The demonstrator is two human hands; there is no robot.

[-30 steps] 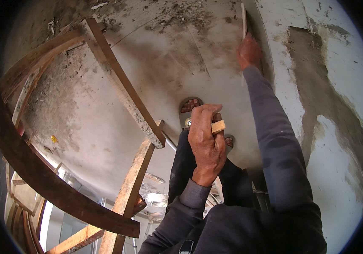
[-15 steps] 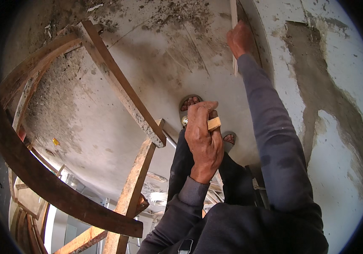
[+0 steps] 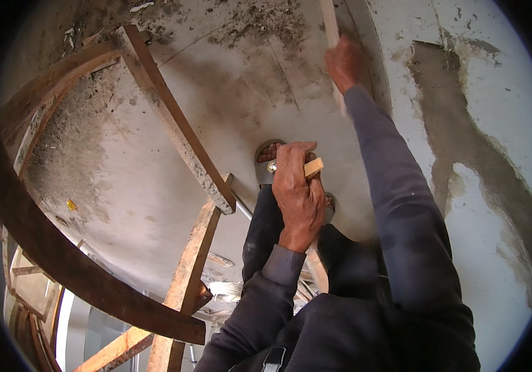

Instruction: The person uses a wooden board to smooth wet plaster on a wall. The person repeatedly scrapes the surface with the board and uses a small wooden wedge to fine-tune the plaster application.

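In front of my body, my left hand [image 3: 299,198] is closed around a short pale piece of wood [image 3: 313,168], whose squared end sticks out on the right. A small shiny round metal piece [image 3: 272,167] shows at the left side of that hand; whether it belongs to the wood I cannot tell. My right arm reaches far forward, and my right hand [image 3: 345,63] grips a long, thin pale wooden strip [image 3: 330,22] close to the wall. The hand is slightly blurred, and part of the strip lies hidden behind it.
A rough wooden frame with a curved dark rail [image 3: 67,263] and straight beams [image 3: 176,124] stands on my left. To the right rises a white wall [image 3: 489,223] with a grey plaster patch. My sandalled feet [image 3: 269,154] are on the dusty concrete floor [image 3: 216,87], with debris farther off.
My right hand and the strip have shifted slightly left in view, and the strip is more tilted. My left hand stays closed on the wood, moved up only a little.
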